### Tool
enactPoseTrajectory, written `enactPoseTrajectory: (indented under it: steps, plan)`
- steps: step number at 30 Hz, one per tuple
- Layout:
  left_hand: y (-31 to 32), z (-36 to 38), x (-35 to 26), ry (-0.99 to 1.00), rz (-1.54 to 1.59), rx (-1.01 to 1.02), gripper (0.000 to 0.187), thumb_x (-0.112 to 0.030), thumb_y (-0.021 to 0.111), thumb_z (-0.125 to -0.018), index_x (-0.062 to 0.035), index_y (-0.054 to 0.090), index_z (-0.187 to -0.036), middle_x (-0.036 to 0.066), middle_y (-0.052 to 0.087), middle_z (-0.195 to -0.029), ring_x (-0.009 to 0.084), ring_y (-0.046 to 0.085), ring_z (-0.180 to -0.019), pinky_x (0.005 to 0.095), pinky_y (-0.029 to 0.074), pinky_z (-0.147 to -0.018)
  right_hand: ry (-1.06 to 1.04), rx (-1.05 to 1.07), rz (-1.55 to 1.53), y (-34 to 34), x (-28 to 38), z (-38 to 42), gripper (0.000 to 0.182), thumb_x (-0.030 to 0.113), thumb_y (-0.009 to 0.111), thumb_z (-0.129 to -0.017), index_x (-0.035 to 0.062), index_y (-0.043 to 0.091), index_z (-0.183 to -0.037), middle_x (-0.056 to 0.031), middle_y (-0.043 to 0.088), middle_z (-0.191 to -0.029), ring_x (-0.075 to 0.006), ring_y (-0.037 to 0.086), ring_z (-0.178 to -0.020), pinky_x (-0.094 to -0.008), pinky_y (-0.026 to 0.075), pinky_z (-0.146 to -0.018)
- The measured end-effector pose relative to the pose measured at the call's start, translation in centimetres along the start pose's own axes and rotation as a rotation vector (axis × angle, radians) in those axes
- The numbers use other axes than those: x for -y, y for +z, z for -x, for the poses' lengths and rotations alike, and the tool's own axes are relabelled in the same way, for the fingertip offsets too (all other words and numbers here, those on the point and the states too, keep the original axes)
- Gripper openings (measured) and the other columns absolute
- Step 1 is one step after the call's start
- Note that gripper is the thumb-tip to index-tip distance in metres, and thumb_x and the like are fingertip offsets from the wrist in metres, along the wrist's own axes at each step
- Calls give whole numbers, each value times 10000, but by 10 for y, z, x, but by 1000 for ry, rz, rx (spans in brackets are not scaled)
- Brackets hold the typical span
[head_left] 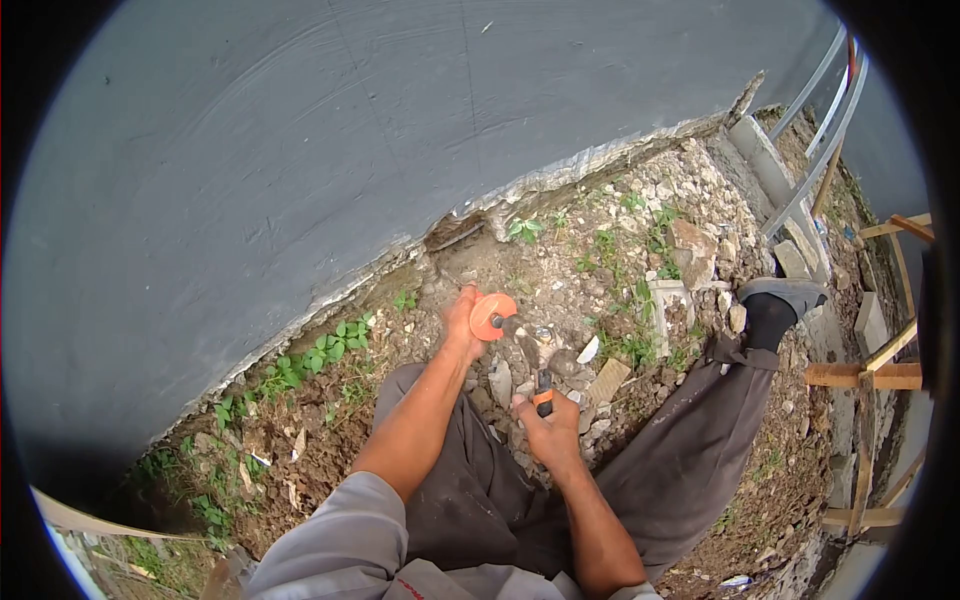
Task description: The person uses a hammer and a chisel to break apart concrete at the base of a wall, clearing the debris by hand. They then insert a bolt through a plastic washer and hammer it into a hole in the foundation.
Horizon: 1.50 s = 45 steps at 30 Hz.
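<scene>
My left hand (462, 318) is closed around a chisel, mostly hidden behind its round orange hand guard (489, 308). The chisel's dark striking end (497, 321) pokes up through the middle of the guard. Low in front of me, my right hand (552, 432) grips a hammer by its black and orange handle (544, 392). The hammer's head (524, 342) is right beside the chisel's struck end in this view. Beneath both hands lies rubble-strewn soil, close to a broken gap (458, 232) at the foot of the grey wall.
A grey wall (250, 150) rises ahead, its lower edge chipped. Stones (694, 250), weeds (335, 342) and a flat tile piece (608, 381) lie around me. My shod foot (785, 293) rests at right, near metal bars (825, 150) and timber pieces (865, 376).
</scene>
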<state>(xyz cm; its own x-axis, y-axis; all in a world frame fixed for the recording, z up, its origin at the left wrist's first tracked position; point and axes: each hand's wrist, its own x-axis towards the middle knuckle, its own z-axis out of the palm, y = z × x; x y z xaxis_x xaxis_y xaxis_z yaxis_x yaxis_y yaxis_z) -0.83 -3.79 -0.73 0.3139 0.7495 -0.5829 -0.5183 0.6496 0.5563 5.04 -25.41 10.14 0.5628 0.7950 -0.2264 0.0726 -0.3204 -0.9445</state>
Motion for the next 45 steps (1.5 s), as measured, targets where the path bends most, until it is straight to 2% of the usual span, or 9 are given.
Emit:
enactPoseTrajectory:
  steps: [5,12,18,20,23,28,34,38,45]
  plan:
    - [22,17,6,26,0,-40,197,-215,596,-915,-89,543,-774,27,542,-693,155,575,-594,343,510,-541,-134,-127,-27,-21,-14,-4,273,124,690,-831,47,493,-658,39,477,-559,-41,422,-505,-250,331,-451]
    - [40,15,-5,51,77,-109,216,-231,652,-895,-63,532,-831,46,554,-740,186,599,-636,375,540,-576,-3,-84,-315,-41,35,9,223,94,648,-837,14,498,-692,-9,494,-545,-82,491,-499,-259,394,-448]
    - [39,6,-11,87,119,-47,234,-256,640,-906,-49,533,-888,77,588,-804,208,624,-689,395,560,-626,-643,-511,-616,-12,59,-30,201,125,588,-882,47,447,-761,-32,479,-571,-126,484,-478,-279,427,-464]
    - [38,9,-16,67,146,-22,239,-268,631,-912,-48,538,-903,80,600,-822,210,630,-700,398,561,-633,-149,-242,-257,18,-24,-46,220,137,615,-866,49,465,-730,-22,475,-544,-114,456,-441,-285,390,-419]
    - [27,10,-22,36,214,56,173,-284,587,-933,-118,577,-979,41,629,-862,195,631,-745,379,552,-678,214,109,-95,24,8,-39,247,143,633,-855,48,470,-695,8,415,-552,-95,392,-481,-310,347,-441]
    - [16,4,-24,19,251,89,149,-282,568,-939,-133,563,-949,32,623,-870,192,624,-758,395,551,-667,-76,-105,-158,-9,61,-9,282,98,686,-811,54,468,-637,27,450,-552,-66,402,-503,-265,318,-449]
    - [8,-28,-10,8,268,47,170,-292,545,-947,-122,546,-947,48,624,-826,207,629,-735,398,552,-669,-950,-404,-685,-9,123,-20,155,35,467,-929,57,396,-793,-58,466,-608,-126,463,-510,-309,465,-550]
    - [8,-24,-15,-27,294,167,217,-317,536,-947,-100,535,-945,80,629,-841,236,637,-754,420,555,-684,-7,109,134,37,-20,-41,227,100,610,-876,57,444,-727,-31,480,-533,-138,453,-388,-291,374,-349]
    - [18,-13,-21,37,280,40,201,-295,558,-930,-101,538,-980,74,628,-854,239,640,-771,439,560,-697,-376,-62,-197,-19,107,8,232,145,611,-881,43,445,-755,-50,486,-583,-118,455,-441,-278,393,-381]
